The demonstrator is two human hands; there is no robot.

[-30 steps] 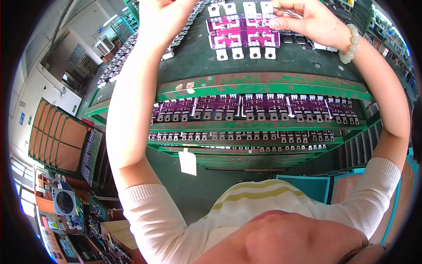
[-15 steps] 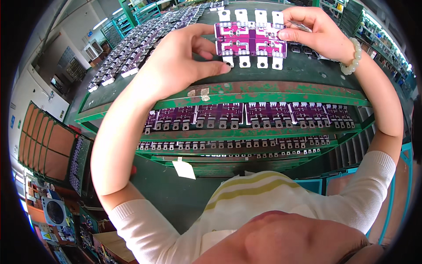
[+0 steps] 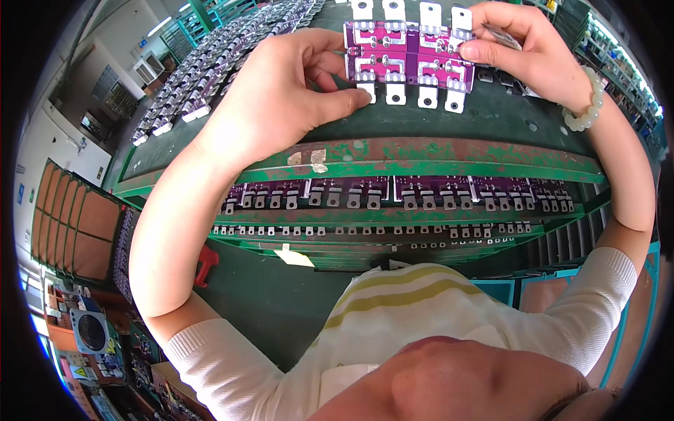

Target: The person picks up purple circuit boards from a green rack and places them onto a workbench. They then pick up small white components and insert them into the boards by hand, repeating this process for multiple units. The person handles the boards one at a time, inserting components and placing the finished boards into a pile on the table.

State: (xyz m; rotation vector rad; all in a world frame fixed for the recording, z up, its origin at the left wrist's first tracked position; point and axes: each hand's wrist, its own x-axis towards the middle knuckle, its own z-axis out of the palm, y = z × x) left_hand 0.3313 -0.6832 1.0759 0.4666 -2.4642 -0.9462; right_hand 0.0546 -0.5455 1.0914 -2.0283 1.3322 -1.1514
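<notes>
Between both hands, over the top of a green rack (image 3: 449, 149), is a purple circuit board (image 3: 407, 59) with silver metal tabs along its near and far edges. My left hand (image 3: 298, 84) grips its left end, thumb at a near tab and fingers behind the edge. At the far right corner, my right hand (image 3: 523, 56) pinches the board with thumb on its face. A thin, shiny flat piece (image 3: 502, 36) also sits among the right fingers; its kind is unclear. A pale bead bracelet (image 3: 586, 105) circles the right wrist.
Rows of similar boards (image 3: 225, 59) cover the rack top at the far left. More boards (image 3: 358, 193) fill the shelves below. A paper tag (image 3: 295, 257) hangs from a lower shelf. A red object (image 3: 205, 265) and a fan-like unit (image 3: 91, 330) stand at left.
The board and both hands have shifted slightly right and up in view, the board tilting a little. The grip looks the same. The view itself has also moved slightly.
</notes>
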